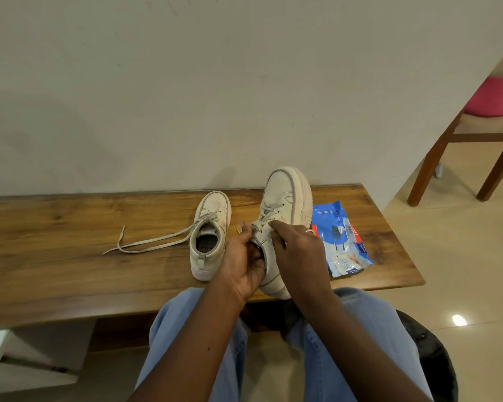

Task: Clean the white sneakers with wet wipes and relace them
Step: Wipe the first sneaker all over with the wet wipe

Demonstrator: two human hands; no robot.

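One white sneaker (286, 195) is tilted up above the wooden table (70, 250), toe pointing away, heel toward me. My left hand (244, 262) grips its heel and collar from the left. My right hand (298, 250) rests on its right side and pinches something white at the tongue (263, 229), a lace or a wipe; I cannot tell which. The second white sneaker (209, 236) stands flat on the table just left of my hands. Its loosened lace (154, 242) trails out to the left. A blue wet wipes pack (341, 236) lies right of my right hand.
The table runs along a plain wall. A wooden chair (459, 146) with a pink object (494, 97) on its seat stands on the tiled floor at the far right. My knees in blue jeans sit below the table's near edge.
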